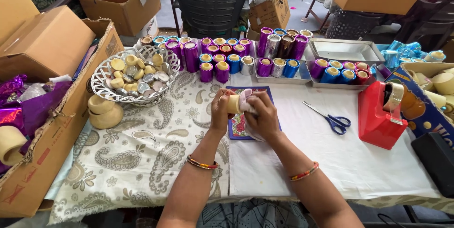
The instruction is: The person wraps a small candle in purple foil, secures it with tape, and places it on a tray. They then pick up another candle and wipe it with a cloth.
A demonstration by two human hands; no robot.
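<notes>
My left hand [220, 109] grips a small cream cylinder [233, 103] by its left end, held above the table's middle. My right hand [263, 114] presses a pale pink cloth [246, 101] against the cylinder's right side. Both hands hover over a small blue mat with a floral pattern [236, 125]. Rows of similar cylinders wrapped in purple, blue, silver and red foil [222, 57] stand along the far edge.
A white lattice basket [107, 88] of cream and foil discs sits at left, near two cream pots [101, 110]. Blue-handled scissors [333, 120] and a red tape dispenser [379, 112] lie at right. Metal trays [344, 50], cardboard boxes [47, 43] and a black chair [210, 3] surround the table.
</notes>
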